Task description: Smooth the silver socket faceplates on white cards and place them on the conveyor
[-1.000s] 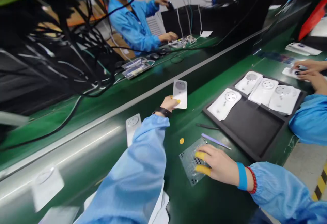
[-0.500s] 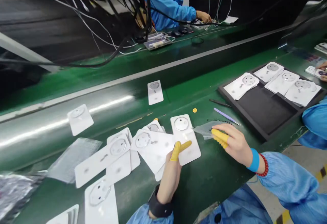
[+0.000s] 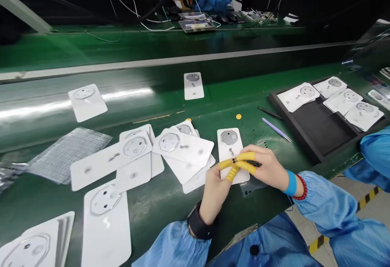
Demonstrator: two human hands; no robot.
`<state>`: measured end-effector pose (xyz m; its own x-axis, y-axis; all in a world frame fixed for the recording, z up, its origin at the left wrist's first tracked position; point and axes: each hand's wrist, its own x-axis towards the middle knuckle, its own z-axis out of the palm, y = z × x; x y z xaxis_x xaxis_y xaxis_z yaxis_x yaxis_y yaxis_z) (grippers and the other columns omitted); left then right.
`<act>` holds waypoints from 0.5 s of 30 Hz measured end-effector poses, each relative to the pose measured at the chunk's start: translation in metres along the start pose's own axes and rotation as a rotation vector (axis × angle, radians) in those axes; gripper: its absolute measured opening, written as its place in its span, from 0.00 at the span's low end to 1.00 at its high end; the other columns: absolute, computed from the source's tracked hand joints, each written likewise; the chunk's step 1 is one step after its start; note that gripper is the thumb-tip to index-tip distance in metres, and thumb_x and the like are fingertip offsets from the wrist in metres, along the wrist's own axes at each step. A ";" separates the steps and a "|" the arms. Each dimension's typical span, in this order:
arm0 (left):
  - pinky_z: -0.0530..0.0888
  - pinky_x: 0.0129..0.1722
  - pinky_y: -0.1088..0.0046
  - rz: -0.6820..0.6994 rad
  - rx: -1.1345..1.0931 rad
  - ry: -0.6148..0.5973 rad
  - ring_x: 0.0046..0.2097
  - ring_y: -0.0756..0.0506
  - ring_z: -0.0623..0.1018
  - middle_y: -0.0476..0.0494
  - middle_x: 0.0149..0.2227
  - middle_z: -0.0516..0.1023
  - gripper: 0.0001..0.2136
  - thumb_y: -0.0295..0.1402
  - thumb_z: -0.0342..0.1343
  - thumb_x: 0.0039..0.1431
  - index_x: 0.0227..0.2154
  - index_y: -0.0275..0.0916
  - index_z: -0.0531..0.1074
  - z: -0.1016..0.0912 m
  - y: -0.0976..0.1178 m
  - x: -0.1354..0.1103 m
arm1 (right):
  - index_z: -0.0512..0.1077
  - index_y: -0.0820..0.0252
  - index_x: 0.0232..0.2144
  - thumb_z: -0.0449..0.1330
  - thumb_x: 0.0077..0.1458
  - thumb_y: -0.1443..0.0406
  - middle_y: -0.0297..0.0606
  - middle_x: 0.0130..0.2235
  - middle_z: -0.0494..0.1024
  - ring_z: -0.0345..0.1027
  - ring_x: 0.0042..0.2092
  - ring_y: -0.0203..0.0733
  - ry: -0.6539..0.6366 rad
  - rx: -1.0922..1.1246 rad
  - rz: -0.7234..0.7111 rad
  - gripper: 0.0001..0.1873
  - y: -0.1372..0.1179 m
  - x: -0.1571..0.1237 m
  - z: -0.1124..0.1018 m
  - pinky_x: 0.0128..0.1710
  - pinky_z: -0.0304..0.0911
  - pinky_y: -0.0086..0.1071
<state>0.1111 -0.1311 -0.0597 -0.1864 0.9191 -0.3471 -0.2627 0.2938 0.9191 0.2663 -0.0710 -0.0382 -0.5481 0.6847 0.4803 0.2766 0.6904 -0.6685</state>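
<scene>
Yellow finger cots [image 3: 245, 156] cover the fingertips of both our hands, which meet over the lower half of a white socket panel [image 3: 227, 153] with a metal disc at its top end. Our left hand [image 3: 215, 194] curls in from below, its fingers bent against the panel's edge, though we cannot tell whether they grip it or only press on it. Our right hand [image 3: 265, 169] comes in from the side, its fingers closed in a pinch on a small dark piece [image 3: 254, 163], too small for us to name.

We place everything else from that panel. Just left of it lies a loose heap of overlapping white panels [image 3: 170, 153] on the green conveyor belt [image 3: 158, 214]. Straight beyond it lie a single panel [image 3: 193, 85] and, nearer, a round yellow sticker [image 3: 238, 116]. To its right, a lavender pick [image 3: 276, 129] and a dark slim tool [image 3: 269, 113] lie beside a black tray [image 3: 317, 137] that holds four panels [image 3: 350, 104]. Just below it, a small clear bag [image 3: 251, 188] shows under our right hand. Well to its left lies a dimpled clear plastic sheet [image 3: 68, 155], and well to its right shows a co-worker's blue sleeve [image 3: 376, 153]
</scene>
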 end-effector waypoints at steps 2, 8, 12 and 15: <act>0.71 0.45 0.65 -0.006 -0.017 -0.036 0.42 0.40 0.79 0.42 0.39 0.84 0.13 0.29 0.68 0.42 0.35 0.37 0.82 0.001 0.002 -0.003 | 0.74 0.63 0.37 0.55 0.63 0.65 0.41 0.37 0.77 0.74 0.36 0.37 -0.026 -0.065 -0.046 0.09 0.003 0.003 0.010 0.35 0.73 0.30; 0.70 0.35 0.71 -0.077 -0.135 -0.077 0.32 0.46 0.76 0.44 0.29 0.82 0.07 0.33 0.61 0.48 0.27 0.35 0.80 -0.001 0.003 -0.004 | 0.73 0.68 0.38 0.48 0.65 0.71 0.49 0.40 0.79 0.75 0.39 0.42 -0.075 -0.315 -0.275 0.13 0.005 -0.007 0.011 0.37 0.75 0.34; 0.66 0.30 0.75 -0.107 -0.158 -0.029 0.27 0.49 0.70 0.48 0.23 0.78 0.05 0.28 0.58 0.44 0.22 0.34 0.78 0.001 0.002 -0.003 | 0.71 0.71 0.43 0.46 0.64 0.73 0.51 0.41 0.79 0.75 0.40 0.42 -0.127 -0.408 -0.360 0.15 0.002 -0.013 0.010 0.38 0.76 0.33; 0.65 0.29 0.75 -0.119 -0.161 0.003 0.26 0.50 0.68 0.49 0.22 0.76 0.06 0.25 0.55 0.40 0.21 0.34 0.77 0.002 0.002 -0.003 | 0.72 0.73 0.41 0.43 0.63 0.74 0.51 0.39 0.80 0.75 0.37 0.42 -0.079 -0.421 -0.376 0.17 0.001 -0.009 0.011 0.35 0.75 0.33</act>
<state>0.1130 -0.1330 -0.0565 -0.1478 0.8795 -0.4523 -0.4313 0.3542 0.8298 0.2624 -0.0796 -0.0495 -0.7226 0.3652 0.5870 0.3325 0.9280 -0.1679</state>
